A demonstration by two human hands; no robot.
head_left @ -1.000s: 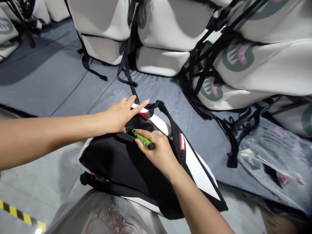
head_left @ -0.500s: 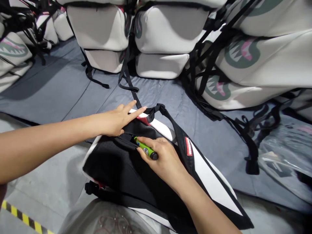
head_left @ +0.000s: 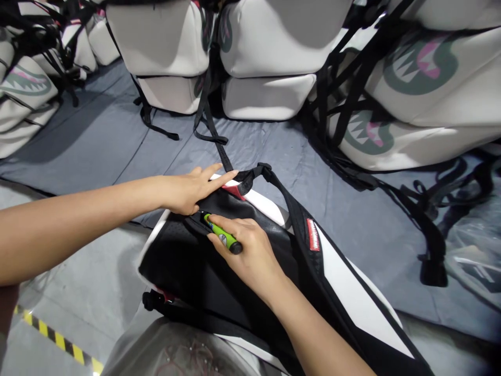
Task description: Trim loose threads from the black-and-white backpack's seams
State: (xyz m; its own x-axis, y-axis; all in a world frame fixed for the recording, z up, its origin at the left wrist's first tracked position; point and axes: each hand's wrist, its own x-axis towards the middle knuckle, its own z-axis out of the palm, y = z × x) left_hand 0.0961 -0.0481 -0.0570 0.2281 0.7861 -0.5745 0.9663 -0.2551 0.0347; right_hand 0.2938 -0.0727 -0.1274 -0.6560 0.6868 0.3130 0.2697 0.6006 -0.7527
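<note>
A black and white backpack lies slanted below me, with red trim and a small red label on its strap. My right hand is closed around a green marker with a black end. The marker's far end points into a dark slit in the backpack's black panel, so its tip is hidden. Spread out and resting on the backpack's upper edge, my left hand holds nothing. Its thumb is close to the slit, and its fingertips reach the white and red trim.
Stacked pale bags stand at the back on a grey sheet. More bags with a toothed-mouth print are piled at right, their black straps trailing. Clear plastic lies at far right. Yellow-black tape marks the floor.
My right hand has moved the marker left along the slit, nearer to my left thumb. My left hand stays in place on the backpack. The view has shifted slightly.
</note>
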